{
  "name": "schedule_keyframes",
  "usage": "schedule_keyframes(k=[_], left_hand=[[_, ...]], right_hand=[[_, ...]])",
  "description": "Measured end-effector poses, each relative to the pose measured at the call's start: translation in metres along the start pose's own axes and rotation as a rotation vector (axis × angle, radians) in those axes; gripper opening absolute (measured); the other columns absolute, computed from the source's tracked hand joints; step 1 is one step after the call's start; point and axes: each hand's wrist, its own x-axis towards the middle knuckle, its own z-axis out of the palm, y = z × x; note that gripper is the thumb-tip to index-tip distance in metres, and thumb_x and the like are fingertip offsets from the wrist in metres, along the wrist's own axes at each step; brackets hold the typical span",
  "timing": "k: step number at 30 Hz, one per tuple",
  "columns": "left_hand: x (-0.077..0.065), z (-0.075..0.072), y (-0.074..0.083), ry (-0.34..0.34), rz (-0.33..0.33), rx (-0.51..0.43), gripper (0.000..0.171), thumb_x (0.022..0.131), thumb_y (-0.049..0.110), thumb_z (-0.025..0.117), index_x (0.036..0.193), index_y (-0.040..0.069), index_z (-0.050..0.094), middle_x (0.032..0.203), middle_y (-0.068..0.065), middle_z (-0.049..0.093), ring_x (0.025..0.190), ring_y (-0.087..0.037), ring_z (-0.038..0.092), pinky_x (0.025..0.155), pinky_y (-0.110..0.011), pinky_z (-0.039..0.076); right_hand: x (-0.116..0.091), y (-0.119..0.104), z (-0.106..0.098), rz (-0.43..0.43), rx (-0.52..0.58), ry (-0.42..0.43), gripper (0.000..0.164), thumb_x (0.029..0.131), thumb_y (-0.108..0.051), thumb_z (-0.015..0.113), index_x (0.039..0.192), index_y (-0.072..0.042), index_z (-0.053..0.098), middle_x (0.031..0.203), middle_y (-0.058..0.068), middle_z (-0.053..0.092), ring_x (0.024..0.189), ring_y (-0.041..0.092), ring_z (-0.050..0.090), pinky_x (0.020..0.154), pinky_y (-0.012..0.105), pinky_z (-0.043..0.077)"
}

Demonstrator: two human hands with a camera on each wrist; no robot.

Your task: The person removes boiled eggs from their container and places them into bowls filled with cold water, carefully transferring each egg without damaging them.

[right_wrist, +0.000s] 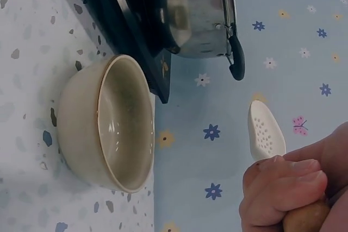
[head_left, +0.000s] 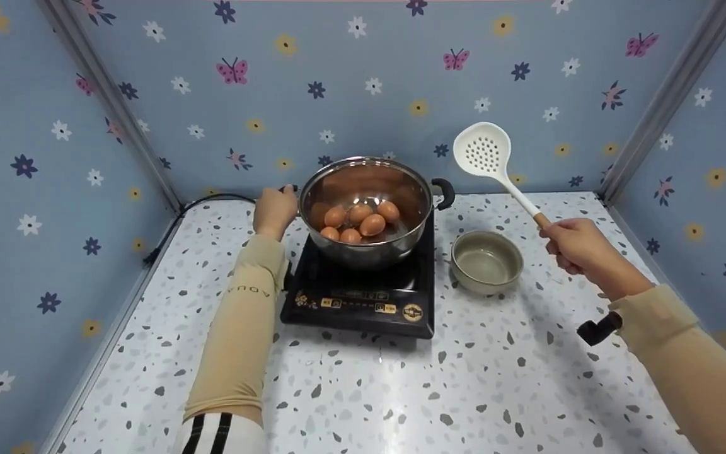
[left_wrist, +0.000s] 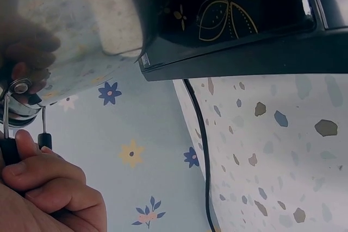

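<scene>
Two mishaps seem possible from here: a tug by the left hand [head_left: 275,210], whose fingers curl around the pot's black left handle [left_wrist: 8,149], could pull the pot [head_left: 366,253] askew on the black cooker [head_left: 357,309] and knock the eggs [head_left: 372,225] together, cracking shells; and a smooth egg could roll off the skimmer [head_left: 494,161], should its shallow head tilt under one. The right hand [head_left: 580,247] grips the wood-toned handle [head_left: 542,221], holding the skimmer raised to the right of the pot, clear of it. The skimmer is white and rounded, its head pierced with small holes. Six brown eggs show in the pot, heaped loosely at the bottom, with their colour mirrored in the shiny steel wall; whether they sit in water is hard to tell. A grey-green glazed bowl [head_left: 488,285] stands on the speckled desk [head_left: 363,391], just right of the cooker, nothing visible inside.
</scene>
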Motion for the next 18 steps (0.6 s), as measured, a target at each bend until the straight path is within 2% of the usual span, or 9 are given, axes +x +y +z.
schedule_keyframes(k=[3,6,10,15,18], left_hand=[[0.001,0.001,0.001,0.005,-0.004,-0.010,0.052,0.118,0.036,0.035,0.102,0.001,0.070,0.099,-0.017,0.070,0.089,-0.029,0.063,0.078,-0.042,0.047],[0.001,0.001,0.002,0.011,-0.002,-0.014,0.051,0.118,0.037,0.035,0.097,0.004,0.068,0.093,-0.014,0.067,0.085,-0.028,0.060,0.077,-0.042,0.046],[0.000,0.001,0.002,0.015,0.013,-0.009,0.052,0.118,0.036,0.036,0.099,0.002,0.070,0.096,-0.016,0.068,0.085,-0.029,0.061,0.078,-0.042,0.047],[-0.001,0.000,0.002,0.017,0.014,-0.002,0.049,0.118,0.036,0.037,0.094,0.005,0.068,0.088,-0.011,0.063,0.078,-0.025,0.057,0.072,-0.040,0.045],[-0.002,0.000,0.002,0.010,0.015,0.003,0.050,0.118,0.036,0.037,0.098,0.003,0.069,0.093,-0.015,0.066,0.079,-0.026,0.058,0.072,-0.040,0.045]], right_hand=[[-0.003,-0.005,0.000,-0.006,0.001,0.003,0.039,0.117,-0.030,0.041,0.136,0.004,0.052,0.073,-0.007,0.052,0.053,0.005,0.044,0.051,0.025,0.040],[-0.005,-0.010,-0.001,-0.016,-0.012,0.001,0.041,0.117,-0.029,0.040,0.137,0.005,0.052,0.073,-0.007,0.052,0.053,0.004,0.044,0.051,0.025,0.040],[-0.007,-0.018,-0.001,-0.034,-0.044,0.003,0.042,0.118,-0.029,0.039,0.138,0.006,0.052,0.074,-0.007,0.053,0.054,0.004,0.044,0.050,0.025,0.040],[-0.011,-0.031,0.002,-0.050,-0.057,0.019,0.041,0.117,-0.029,0.041,0.137,0.004,0.054,0.075,-0.006,0.052,0.053,0.005,0.042,0.049,0.024,0.037],[-0.012,-0.037,0.004,-0.056,-0.050,0.014,0.042,0.118,-0.029,0.042,0.139,0.004,0.053,0.075,-0.005,0.053,0.052,0.004,0.040,0.049,0.024,0.036]])
